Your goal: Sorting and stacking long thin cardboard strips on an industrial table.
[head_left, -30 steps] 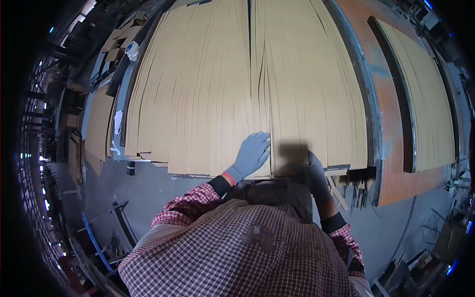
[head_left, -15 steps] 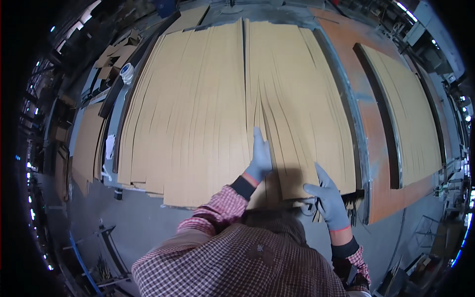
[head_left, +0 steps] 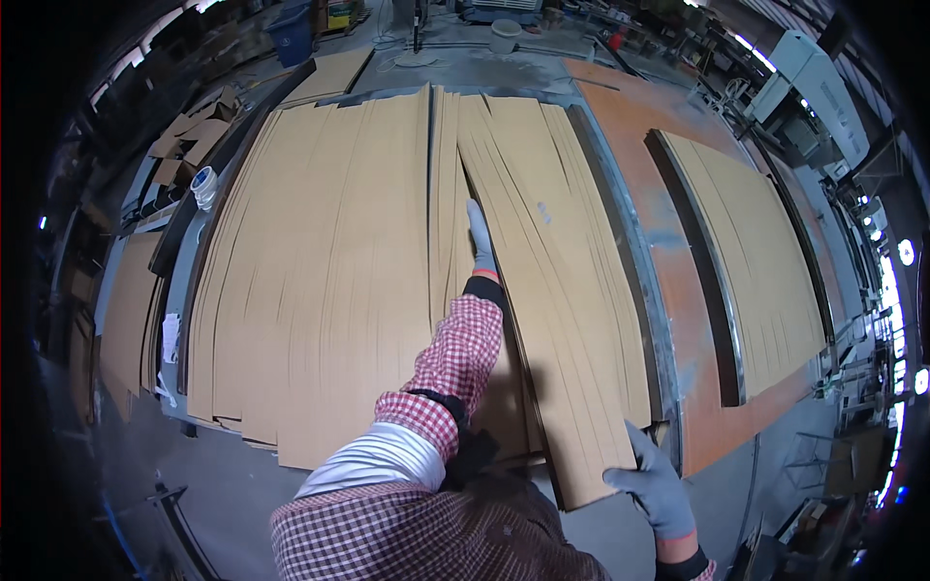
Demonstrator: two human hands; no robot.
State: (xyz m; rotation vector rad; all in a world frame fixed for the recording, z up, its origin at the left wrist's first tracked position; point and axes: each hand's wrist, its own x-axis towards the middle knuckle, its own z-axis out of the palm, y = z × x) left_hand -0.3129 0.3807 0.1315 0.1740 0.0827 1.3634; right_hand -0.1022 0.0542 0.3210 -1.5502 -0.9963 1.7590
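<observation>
Long, narrow tan board strips (head_left: 557,387) lie as a slanted bundle, angled from the far middle toward my near right. My right hand (head_left: 659,489), in a grey glove, grips the bundle's near right corner, with its thumb on the near end and the fingers along the right side. My left hand (head_left: 480,237), also gloved, lies with outstretched fingers against the bundle's left edge, farther up. A dark gap runs along that left edge. To the left spreads a wide stack of similar strips (head_left: 320,261); part of it is hidden behind my left forearm.
Dark metal rails flank the strips, including a right rail (head_left: 630,261). Beyond it lies an orange-brown surface (head_left: 693,339) bearing another strip stack (head_left: 756,261). At left stand a white tub (head_left: 204,187) and cardboard pieces (head_left: 184,145). A blue bin (head_left: 289,37) stands far back.
The strip bundle has swung toward me at its near end and now slants past the stack. My left hand has slid farther up its edge; my right hand has come nearer with the corner.
</observation>
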